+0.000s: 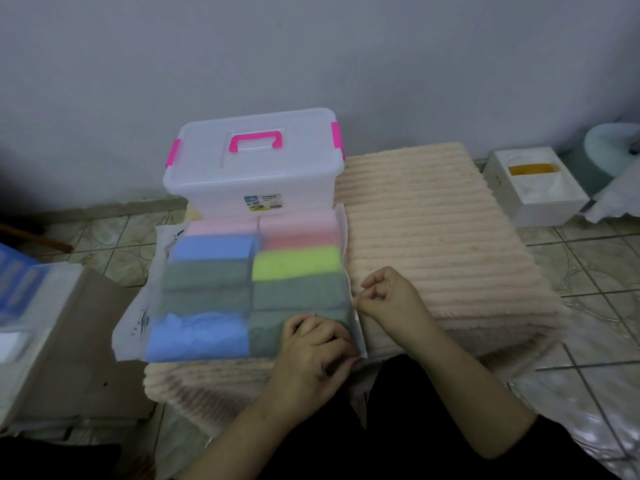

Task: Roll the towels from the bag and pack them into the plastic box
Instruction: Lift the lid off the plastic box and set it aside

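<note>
The frosted plastic bag (239,289) of folded towels lies flat on the ribbed peach fleece blanket (440,244), just in front of the clear plastic storage box with pink handle and latches (254,164). Pink, blue, grey-green and lime towels show through the film in two columns; none is out, none rolled. The box lid is on, apparently latched. Judgement: the task is at its very start, with the bag being opened.

The left hand (313,351) rests curled on the bag's near right corner, fingers pinching its edge strip. The right hand (388,296) pinches the same edge farther up.

Not determinable: whether the seal has parted, the towel count and the box's contents. A cardboard carton (72,344) is cropped at left; a white box (533,185) sits at right.
</note>
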